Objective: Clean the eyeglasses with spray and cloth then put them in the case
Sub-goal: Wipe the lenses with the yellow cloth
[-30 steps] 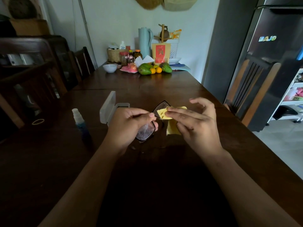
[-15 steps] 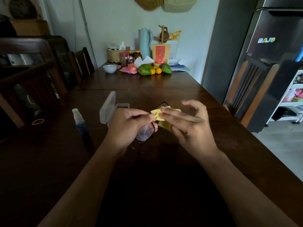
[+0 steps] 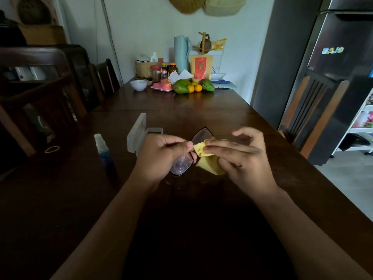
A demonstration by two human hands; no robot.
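Dark wooden desk [image 3: 201, 110], as I watched from my remote post: two bare forearms reached in from the near edge. The left hand [image 3: 161, 156] gripped the dark-framed eyeglasses [image 3: 180, 165] near the bridge, thumb and fingers curled round the frame. It held them over the desk with one lens toward me and the other pointing away. The right hand [image 3: 246, 160] pinched the small yellow cleaning cloth [image 3: 210, 167] between thumb and outstretched fingers. The cloth's upper fold touched the frame where the two lenses met, and the rest hung below the fingers. Just behind the left hand, the clear plastic eyeglass case [image 3: 139, 134] lay open with its lid raised, partly hidden by the knuckles. To its left, the small blue spray bottle with a white cap [image 3: 104, 152] stood upright. A pale ring [image 3: 52, 149] lay well apart, farther left. At the far end of the desk sat a white bowl [image 3: 138, 85], green and orange fruit [image 3: 193, 86] and a pale blue jug [image 3: 181, 53].
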